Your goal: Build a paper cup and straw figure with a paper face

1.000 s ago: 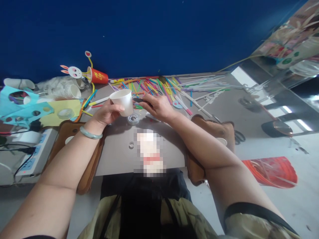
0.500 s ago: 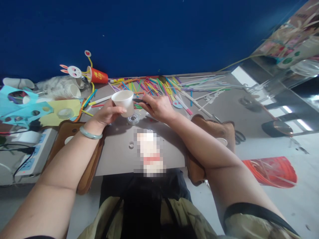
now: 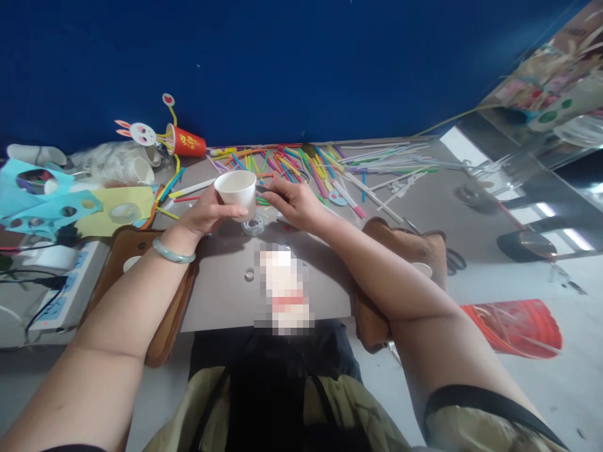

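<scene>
A white paper cup [image 3: 237, 191] is held upright, tilted a little, in my left hand [image 3: 207, 215], with the thumb across its front. My right hand [image 3: 298, 204] is closed around a dark, thin tool [image 3: 264, 188], whose front end meets the right side of the cup. What kind of tool it is cannot be made out. Below the cup a clear tape roll [image 3: 253, 225] lies on the grey table [image 3: 217, 282], and a small clear ring [image 3: 249, 274] sits nearer to me.
Coloured pipe cleaners [image 3: 311, 166] lie along the blue wall. At the left are a red cup [image 3: 188, 143] with a rabbit face, stacked cups [image 3: 125, 169], blue cut paper [image 3: 42, 194] and a power strip [image 3: 78, 282]. A red basket [image 3: 518, 326] stands at the right.
The cup and my left hand have shifted slightly to the right in view. The fingers of my right hand have moved a little at the tool; both hands keep their hold.
</scene>
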The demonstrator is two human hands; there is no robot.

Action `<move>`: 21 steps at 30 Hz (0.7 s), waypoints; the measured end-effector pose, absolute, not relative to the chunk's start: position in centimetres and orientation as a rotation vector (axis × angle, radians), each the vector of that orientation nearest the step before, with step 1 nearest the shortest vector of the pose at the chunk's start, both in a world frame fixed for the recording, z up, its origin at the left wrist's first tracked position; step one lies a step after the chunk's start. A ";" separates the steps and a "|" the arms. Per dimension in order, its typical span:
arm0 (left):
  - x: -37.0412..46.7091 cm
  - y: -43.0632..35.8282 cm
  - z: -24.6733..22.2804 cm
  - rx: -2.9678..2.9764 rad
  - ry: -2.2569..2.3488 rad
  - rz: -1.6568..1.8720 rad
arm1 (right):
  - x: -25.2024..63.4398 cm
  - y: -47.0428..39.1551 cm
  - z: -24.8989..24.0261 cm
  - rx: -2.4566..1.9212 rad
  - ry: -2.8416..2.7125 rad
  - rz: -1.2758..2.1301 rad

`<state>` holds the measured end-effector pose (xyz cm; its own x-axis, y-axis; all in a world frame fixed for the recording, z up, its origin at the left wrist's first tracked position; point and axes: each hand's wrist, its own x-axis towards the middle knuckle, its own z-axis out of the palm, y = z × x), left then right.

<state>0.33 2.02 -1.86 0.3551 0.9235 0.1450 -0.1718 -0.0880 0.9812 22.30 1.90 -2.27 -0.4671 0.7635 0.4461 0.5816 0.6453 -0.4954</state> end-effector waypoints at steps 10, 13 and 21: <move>0.2 2.1 -2.1 1.261 0.726 0.975 | 22.6 1.5 -1.8 -1.177 -2.386 -0.303; 0.0 2.2 -2.2 1.298 0.718 0.979 | 22.6 1.6 -2.0 -1.188 -2.354 -0.271; -1.0 2.9 -2.4 1.422 0.761 0.968 | 23.2 2.3 -2.0 -1.070 -2.377 0.172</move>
<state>-1.03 2.86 -2.45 0.4406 0.8893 0.1226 -0.0914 -0.0914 0.9916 23.20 2.25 -2.02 -0.5504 0.7279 0.4088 0.6613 0.6791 -0.3187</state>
